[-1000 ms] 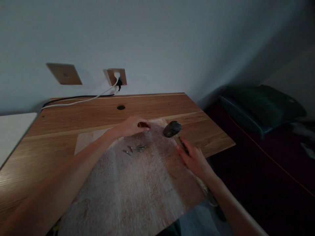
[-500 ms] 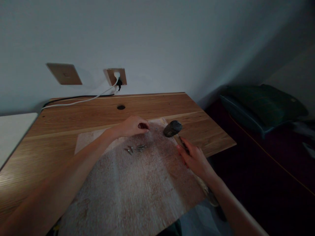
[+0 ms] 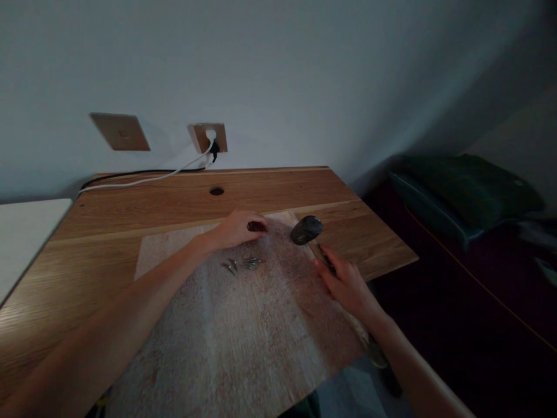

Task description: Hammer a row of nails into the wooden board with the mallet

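Note:
A hammer (image 3: 307,230) with a thick dark head and a wooden handle is in my right hand (image 3: 346,281), fingers wrapped round the handle. Its head is just above the board, to the right of my left hand. My left hand (image 3: 243,228) pinches thumb and fingertips together low over the far part of a worn pale board (image 3: 235,337); whatever lies between the tips is too small to make out. Several loose metal nails (image 3: 250,263) lie on the board, nearer to me than my left hand.
Under the board is a wooden desk (image 3: 174,209) with a round cable hole (image 3: 216,190). White and black cables (image 3: 143,181) run along its back to a wall socket (image 3: 211,138). A white surface (image 3: 30,238) adjoins at left; dark green cushions (image 3: 470,191) lie at right.
The view has shifted slightly. Both hands keep nearly the same places, with the hammer still held beside my left hand. The nails have not visibly moved on the board.

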The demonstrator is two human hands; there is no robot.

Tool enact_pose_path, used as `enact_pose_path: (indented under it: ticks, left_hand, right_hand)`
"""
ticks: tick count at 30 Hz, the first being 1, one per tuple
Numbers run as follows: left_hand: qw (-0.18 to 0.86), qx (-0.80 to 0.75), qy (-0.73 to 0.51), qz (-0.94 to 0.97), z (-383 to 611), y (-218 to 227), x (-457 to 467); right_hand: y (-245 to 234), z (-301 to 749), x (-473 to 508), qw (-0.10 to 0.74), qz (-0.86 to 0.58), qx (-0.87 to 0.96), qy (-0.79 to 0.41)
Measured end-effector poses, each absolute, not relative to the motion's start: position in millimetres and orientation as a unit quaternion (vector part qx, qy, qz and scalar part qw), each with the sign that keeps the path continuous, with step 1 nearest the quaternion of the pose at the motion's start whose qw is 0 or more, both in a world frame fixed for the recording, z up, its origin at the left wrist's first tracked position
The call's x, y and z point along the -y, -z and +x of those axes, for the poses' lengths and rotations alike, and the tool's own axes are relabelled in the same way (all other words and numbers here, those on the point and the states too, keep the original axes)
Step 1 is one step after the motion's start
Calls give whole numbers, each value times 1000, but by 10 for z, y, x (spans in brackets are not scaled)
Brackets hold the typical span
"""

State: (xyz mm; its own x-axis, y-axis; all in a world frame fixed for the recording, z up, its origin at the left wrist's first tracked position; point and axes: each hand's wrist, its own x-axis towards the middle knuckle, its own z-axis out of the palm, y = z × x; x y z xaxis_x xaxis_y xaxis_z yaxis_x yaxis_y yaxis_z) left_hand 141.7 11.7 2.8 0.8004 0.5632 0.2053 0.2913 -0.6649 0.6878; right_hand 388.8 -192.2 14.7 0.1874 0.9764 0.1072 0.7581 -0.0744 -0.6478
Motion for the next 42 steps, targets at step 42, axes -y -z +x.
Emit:
enact_pose_path:
  ticks: [42]
  left_hand:
    - [383,-285,-261,839,1421,69,-83]
  right_hand:
    - [-481,3417,1687,260,-662,686,-153]
